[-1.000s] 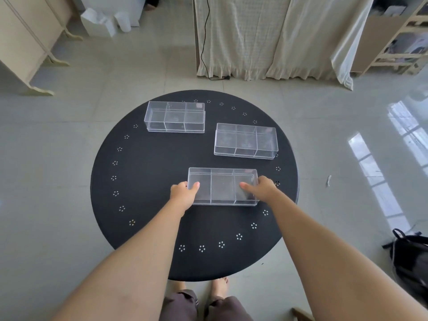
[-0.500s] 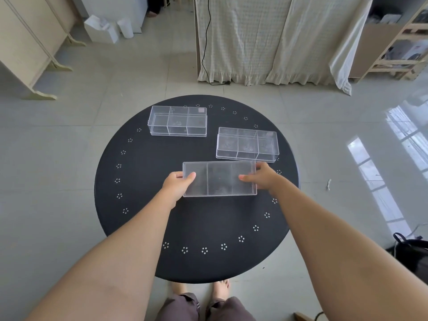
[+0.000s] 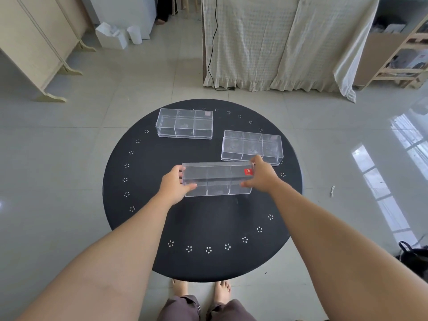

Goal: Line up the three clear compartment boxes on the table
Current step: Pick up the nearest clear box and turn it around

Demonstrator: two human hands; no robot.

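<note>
held clear of the round black table (image 3: 162,228), over its middle and tilted: near compartment box (image 3: 217,179), a long clear hard-plastic rectangle split by thin walls into three cells, glossy, with a small red label (image 3: 248,171) near its right end. gripped at the left end by the left hand (image 3: 176,185), thumb curled under the near edge, fingers wrapped on the end wall; pinched at the right end by the right hand (image 3: 260,176), thumb low, fingers over the top corner. lay flat just behind and to the right: second box (image 3: 252,147), same clear three-cell shape. sat farther back to the left, well apart: third box (image 3: 185,123). ringed the matte tabletop: small white dot clusters (image 3: 208,249). spread beneath: pale glossy floor tiles (image 3: 69,170). hung at the far side: cream checked cloth (image 3: 266,42) with a ruffled hem.
</note>
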